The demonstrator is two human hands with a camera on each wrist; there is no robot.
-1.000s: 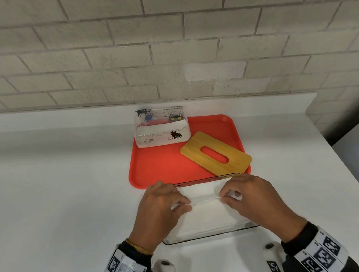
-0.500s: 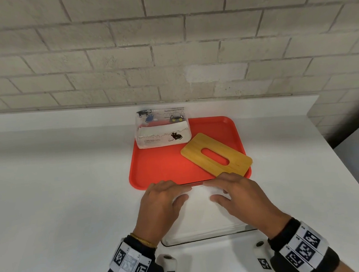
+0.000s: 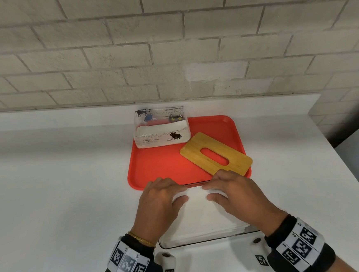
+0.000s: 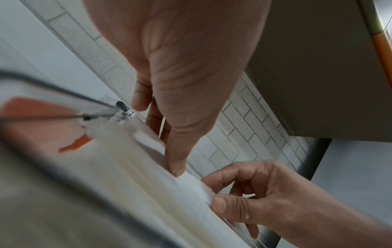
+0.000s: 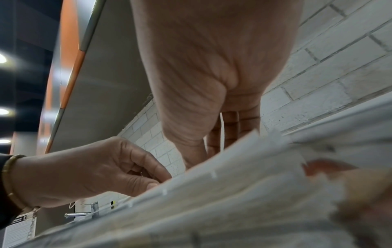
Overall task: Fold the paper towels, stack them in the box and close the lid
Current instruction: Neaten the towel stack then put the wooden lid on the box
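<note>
A clear box (image 3: 204,240) stands on the white counter just in front of the red tray (image 3: 155,165), with white folded paper towels (image 3: 202,215) stacked inside. My left hand (image 3: 178,192) and right hand (image 3: 211,191) both sit at the far edge of the top towel, with thumbs on top and fingers curled over the edge. In the left wrist view, my left thumb presses the towel (image 4: 137,176). The wooden lid (image 3: 215,154), with its oval slot, lies on the tray's right side.
A printed pack of paper towels (image 3: 162,130) stands at the tray's back left corner. A brick wall rises behind the counter. The counter's edge runs down the right side (image 3: 350,186).
A second ago both hands held a towel raised above the box. They have since moved forward and down, and the towel now lies flat on the stack.
</note>
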